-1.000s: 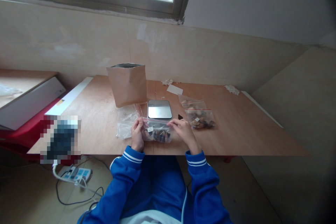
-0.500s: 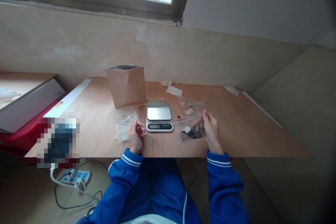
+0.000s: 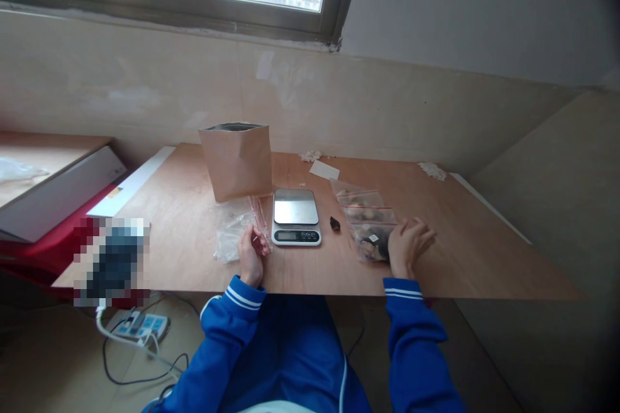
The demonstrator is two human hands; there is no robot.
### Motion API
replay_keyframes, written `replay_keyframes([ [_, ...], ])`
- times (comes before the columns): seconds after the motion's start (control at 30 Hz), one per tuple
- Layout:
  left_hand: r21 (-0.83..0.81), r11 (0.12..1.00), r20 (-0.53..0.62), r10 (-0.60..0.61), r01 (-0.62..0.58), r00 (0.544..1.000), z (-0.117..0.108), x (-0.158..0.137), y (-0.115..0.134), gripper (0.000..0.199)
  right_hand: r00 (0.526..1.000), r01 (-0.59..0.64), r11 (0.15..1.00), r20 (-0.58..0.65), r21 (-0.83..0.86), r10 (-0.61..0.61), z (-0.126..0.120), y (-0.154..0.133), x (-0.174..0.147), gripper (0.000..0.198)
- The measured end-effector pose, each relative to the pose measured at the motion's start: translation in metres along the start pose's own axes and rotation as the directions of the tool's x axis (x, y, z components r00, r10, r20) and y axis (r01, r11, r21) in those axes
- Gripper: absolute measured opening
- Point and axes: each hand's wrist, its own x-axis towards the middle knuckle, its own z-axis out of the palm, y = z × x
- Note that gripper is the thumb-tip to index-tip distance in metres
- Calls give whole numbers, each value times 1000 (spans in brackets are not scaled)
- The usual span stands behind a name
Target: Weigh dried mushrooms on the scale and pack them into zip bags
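Note:
My left hand rests palm-up at the table's front, its fingers loosely curled and apart from the thumb, with nothing visible in them. It lies against several clear zip bags that look flat. My right hand has its fingers stretched out and stands at the right edge of a zip bag with dark, mottled pieces and a small white label or packet. Behind it lies another zip bag with brownish pieces, partly overlapped. Between the hands sits a kitchen scale with a bare steel plate. A small dark piece lies right of it.
A brown paper pouch stands with its top open behind the flat bags. A white card and crumpled tissues lie toward the wall. A blurred-out device is at the left edge, with a power strip below.
My right hand has let go of the bag with dark pieces, which now lies on the table farther right. The small dark piece is now uncovered. My left hand has stayed in place.

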Motion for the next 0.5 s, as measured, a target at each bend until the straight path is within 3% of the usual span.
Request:
replay_keyframes([
  [0.07, -6, 1000, -7, 4, -4, 1000, 0, 0, 0, 42, 988, 150, 988, -30, -45, -151, 1, -11, -23, 43],
  [0.13, -4, 1000, -7, 3, -3, 1000, 0, 0, 0, 42, 969, 245, 967, 57, -67, -242, 5, -19, -42, 43],
  [0.23, -2, 1000, 7, 12, -12, 1000, 0, -1, 1, 42, 957, 251, 963, 176, -101, -231, 16, -24, -52, 41],
  [0.33, -2, 1000, 15, 15, -15, 1000, 0, 0, 1, 41, 966, 199, 974, 187, -107, -177, 26, -27, -43, 39],
  [0.4, 10, 1000, 6, 16, -16, 1000, 0, 0, 0, 41, 963, 219, 972, 177, -84, -202, 27, -33, -38, 38],
  [0.47, 52, 998, 9, 32, -32, 999, -2, 0, -3, 41, 924, 322, 947, 223, -12, -312, 25, -41, -41, 37],
  [0.5, 87, 995, 23, 48, -50, 999, -3, 0, -5, 41, 877, 395, 917, 276, 48, -393, 23, -45, -46, 36],
])
